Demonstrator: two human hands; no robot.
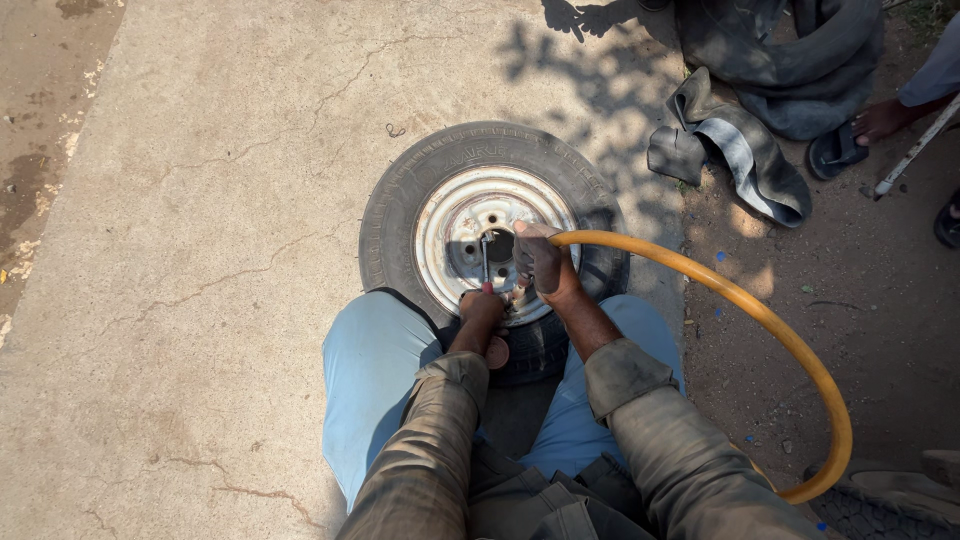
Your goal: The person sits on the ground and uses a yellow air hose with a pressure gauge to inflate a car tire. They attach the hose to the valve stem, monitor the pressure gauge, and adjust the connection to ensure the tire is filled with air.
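Gripping yellow hose (760,320) end, right hand (540,262) is closing over wheel (492,245) hub; left hand (483,310) is pinching the valve stem (485,258) beside it.

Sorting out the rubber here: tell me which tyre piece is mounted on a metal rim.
The tyre lying flat on the concrete between the person's knees: it encircles a silver rim. The dark folded rubber pieces on the dirt at upper right carry no rim.

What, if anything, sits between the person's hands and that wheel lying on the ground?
Nothing visible. The left hand and the right hand, which holds the end of the yellow hose, are both already on the metal rim of the wheel, beside a thin upright stem.
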